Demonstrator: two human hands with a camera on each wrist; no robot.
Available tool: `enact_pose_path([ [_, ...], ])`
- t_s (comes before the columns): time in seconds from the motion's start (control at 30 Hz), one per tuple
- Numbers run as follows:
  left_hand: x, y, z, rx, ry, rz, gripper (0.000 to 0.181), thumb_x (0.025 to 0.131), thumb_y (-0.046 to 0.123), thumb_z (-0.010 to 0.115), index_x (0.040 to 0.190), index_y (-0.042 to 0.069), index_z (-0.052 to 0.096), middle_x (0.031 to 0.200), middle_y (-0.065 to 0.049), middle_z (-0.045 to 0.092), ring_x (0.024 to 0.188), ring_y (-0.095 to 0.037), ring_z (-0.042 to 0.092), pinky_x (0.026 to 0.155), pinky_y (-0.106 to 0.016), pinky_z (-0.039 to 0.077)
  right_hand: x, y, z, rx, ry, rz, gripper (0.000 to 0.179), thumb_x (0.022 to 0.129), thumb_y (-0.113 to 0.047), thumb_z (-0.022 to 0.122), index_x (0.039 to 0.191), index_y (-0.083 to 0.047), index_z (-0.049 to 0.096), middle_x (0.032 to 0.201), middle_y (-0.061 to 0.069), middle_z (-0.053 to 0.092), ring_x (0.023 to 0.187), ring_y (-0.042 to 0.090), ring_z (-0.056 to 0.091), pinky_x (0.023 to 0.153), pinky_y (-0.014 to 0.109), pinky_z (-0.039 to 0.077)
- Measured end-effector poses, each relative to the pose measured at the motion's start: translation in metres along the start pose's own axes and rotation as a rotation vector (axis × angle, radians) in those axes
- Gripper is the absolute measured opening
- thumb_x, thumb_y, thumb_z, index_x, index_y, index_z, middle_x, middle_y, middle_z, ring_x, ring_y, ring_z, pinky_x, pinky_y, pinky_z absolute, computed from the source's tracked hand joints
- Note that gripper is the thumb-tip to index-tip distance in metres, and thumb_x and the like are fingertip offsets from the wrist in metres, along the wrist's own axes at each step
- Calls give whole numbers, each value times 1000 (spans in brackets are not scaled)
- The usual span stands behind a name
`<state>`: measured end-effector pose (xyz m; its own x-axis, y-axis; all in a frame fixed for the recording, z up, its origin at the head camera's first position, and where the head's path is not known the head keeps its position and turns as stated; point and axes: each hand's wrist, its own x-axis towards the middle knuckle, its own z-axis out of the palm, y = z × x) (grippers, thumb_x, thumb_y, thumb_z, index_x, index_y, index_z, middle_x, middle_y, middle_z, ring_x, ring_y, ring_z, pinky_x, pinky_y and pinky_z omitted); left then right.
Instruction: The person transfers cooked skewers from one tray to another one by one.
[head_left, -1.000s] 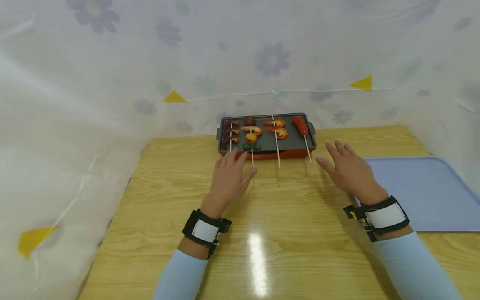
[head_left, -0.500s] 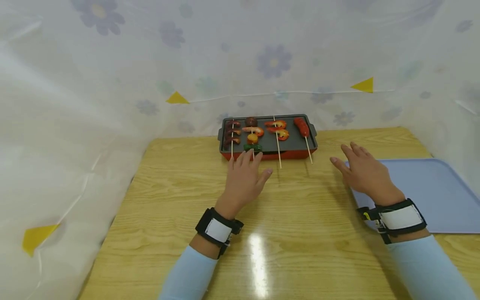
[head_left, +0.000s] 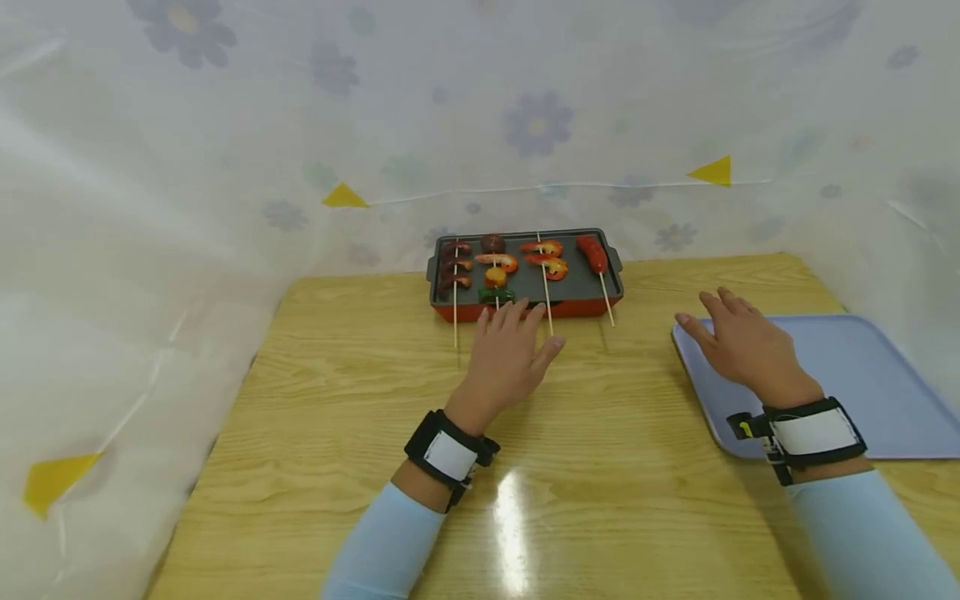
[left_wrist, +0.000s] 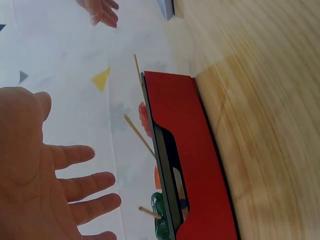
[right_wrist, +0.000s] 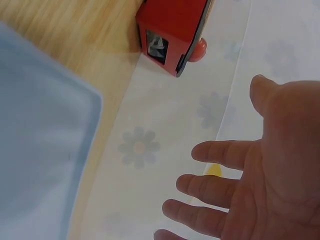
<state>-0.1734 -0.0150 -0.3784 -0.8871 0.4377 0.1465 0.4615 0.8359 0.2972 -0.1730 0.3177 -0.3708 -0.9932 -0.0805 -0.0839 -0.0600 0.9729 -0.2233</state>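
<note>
At the back of the table stands a red toy grill [head_left: 525, 310] with a dark top plate. Across it lie a skewer of brown pieces [head_left: 455, 265], a mixed skewer with a green piece [head_left: 497, 295], a shrimp skewer [head_left: 551, 267] and a red sausage skewer [head_left: 592, 252]. My left hand [head_left: 504, 362], fingers spread and holding nothing, hovers in front of the grill near the mixed and shrimp skewer sticks. Above the left edge of a light blue tray [head_left: 847, 375] my right hand [head_left: 750, 346] is held with straight fingers and nothing in it.
The wooden table [head_left: 360, 400] reaches back to a flowered plastic sheet [head_left: 420, 100] that hangs behind and at the sides. Yellow triangles [head_left: 345, 196] mark the sheet. The tray takes up the table's right side.
My left hand has moved right, from the brown-piece skewer to in front of the mixed and shrimp skewers. My right hand has moved right, away from the grill and over the tray.
</note>
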Motion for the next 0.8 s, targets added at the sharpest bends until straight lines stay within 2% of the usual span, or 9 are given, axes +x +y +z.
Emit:
enact_pose_path([
  [0.33, 10, 11, 8, -54, 12, 47, 65, 103, 53, 26, 155, 14, 33, 154, -13, 42, 145, -28, 35, 121, -55, 23, 2, 19, -9, -43, 14, 33, 101, 95, -70, 13, 149, 13, 27, 148, 46, 23, 128, 66, 25, 96, 78, 30],
  [0.67, 11, 14, 16, -100, 34, 69, 63, 104, 49, 28, 151, 9, 39, 148, -14, 48, 140, -28, 41, 120, -54, 24, -1, 43, -18, -111, 34, 55, 100, 96, -69, 14, 145, 16, 32, 143, 48, 29, 123, 66, 31, 92, 77, 34],
  [0.8, 12, 19, 16, -119, 6, 85, 63, 104, 48, 27, 152, 8, 37, 150, -15, 46, 141, -29, 39, 120, -50, 27, -4, 59, -15, -124, 40, 72, 100, 96, -69, 15, 143, 18, 34, 140, 49, 32, 122, 66, 33, 89, 76, 37],
])
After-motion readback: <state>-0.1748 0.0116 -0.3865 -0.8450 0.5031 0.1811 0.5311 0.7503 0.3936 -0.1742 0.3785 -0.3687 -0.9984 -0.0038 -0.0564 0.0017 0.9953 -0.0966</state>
